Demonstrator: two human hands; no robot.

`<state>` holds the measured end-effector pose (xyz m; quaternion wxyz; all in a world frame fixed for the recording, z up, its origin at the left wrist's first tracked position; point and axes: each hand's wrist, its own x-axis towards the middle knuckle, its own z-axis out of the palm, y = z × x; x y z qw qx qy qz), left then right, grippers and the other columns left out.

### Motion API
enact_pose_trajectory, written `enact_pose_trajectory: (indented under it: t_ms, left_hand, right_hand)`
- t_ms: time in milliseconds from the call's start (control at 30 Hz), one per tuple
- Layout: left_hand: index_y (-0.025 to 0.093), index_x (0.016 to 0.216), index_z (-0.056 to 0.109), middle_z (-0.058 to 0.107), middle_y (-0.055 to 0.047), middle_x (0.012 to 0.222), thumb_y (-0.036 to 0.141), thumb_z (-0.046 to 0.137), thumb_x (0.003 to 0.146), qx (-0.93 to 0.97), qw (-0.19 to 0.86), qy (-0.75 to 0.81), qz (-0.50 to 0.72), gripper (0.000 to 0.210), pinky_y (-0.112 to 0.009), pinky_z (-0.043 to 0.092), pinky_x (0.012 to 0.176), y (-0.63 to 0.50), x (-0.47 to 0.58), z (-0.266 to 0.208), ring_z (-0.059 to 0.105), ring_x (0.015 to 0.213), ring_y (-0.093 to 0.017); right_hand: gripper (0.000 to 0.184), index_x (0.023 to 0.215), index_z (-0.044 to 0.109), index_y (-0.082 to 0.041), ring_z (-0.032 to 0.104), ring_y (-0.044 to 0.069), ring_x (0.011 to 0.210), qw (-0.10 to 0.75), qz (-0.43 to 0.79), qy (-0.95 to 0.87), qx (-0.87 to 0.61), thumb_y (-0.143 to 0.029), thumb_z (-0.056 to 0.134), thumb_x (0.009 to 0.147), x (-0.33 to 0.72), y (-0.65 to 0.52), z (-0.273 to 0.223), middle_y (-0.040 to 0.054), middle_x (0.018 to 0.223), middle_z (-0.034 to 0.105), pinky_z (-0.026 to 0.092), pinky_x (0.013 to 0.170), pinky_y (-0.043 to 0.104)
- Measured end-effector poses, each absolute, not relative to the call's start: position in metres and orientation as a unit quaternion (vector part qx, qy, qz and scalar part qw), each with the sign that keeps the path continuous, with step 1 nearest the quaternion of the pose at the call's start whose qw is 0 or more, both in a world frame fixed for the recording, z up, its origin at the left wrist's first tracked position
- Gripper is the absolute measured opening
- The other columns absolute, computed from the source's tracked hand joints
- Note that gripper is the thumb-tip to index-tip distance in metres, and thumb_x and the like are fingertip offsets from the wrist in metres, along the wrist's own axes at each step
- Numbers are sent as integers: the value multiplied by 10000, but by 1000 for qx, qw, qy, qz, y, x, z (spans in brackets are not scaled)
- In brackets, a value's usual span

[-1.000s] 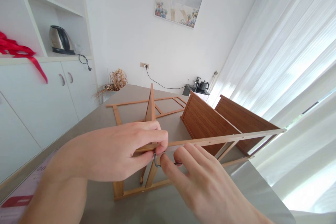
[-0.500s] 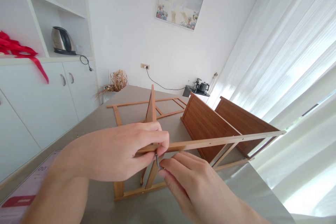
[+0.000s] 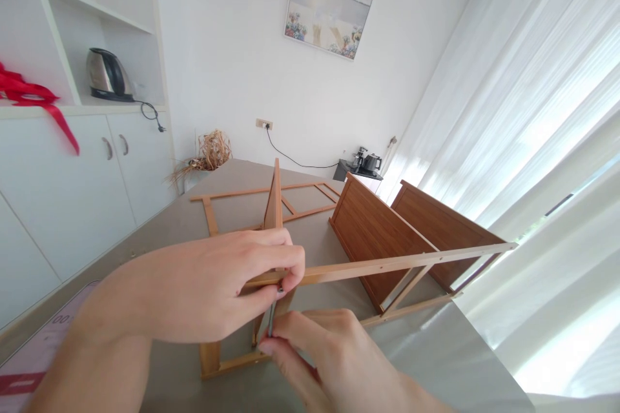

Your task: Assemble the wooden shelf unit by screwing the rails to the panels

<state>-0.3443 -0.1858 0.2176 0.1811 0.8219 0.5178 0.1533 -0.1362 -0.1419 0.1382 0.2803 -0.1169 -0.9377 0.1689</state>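
Observation:
My left hand [image 3: 217, 287] is closed around the near rail [image 3: 358, 269] of a wooden shelf frame lying on its side, thumb below and fingers over the top. A small screw head shows by its thumb tip. Between the thumb and forefinger of my right hand [image 3: 329, 348] is a thin metal hex key [image 3: 271, 321], its upper end at that screw. Just behind the left fingers a wooden shelf board [image 3: 272, 203] stands on edge against the rail. Farther right, two wider brown boards [image 3: 378, 232] are joined to the frame. My fingers partly hide the joint.
The frame rests on a grey table [image 3: 465, 348]. A second ladder-like wooden frame [image 3: 310, 211] lies behind it. A printed sheet [image 3: 29, 352] is at the left edge. An electric kettle [image 3: 104, 74] sits in the white cabinet, and white curtains [image 3: 523, 110] hang at right.
My right hand has swung left and slightly down, turning the hex key from slanting right to slanting left below the screw. The left hand keeps its grip; the view has shifted slightly.

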Motion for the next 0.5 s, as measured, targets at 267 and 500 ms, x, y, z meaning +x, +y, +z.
enact_pose_trajectory:
  t_ms: [267,500]
  left_hand:
    - [243,911,551,596,32,914,66,483,877,829,182,503,164,193,-200,396,660,-186,-344,220,546,724,-104]
    - [248,925,543,591,38,894,81,476,883,839,156,492,170,185,-204,390,659,-187,-345,217,542,708,-101]
  right_hand:
    - [135,998,622,-131,485,126,637,311,-61,-945,-86,-121,488,1005,-122,-138,164,9,735,588,389,592,267]
    - [149,993,613,-140,452,138,638,294,-89,-947,-96,-76,479,973,-117,-134,168,10,744,554,378,595,283]
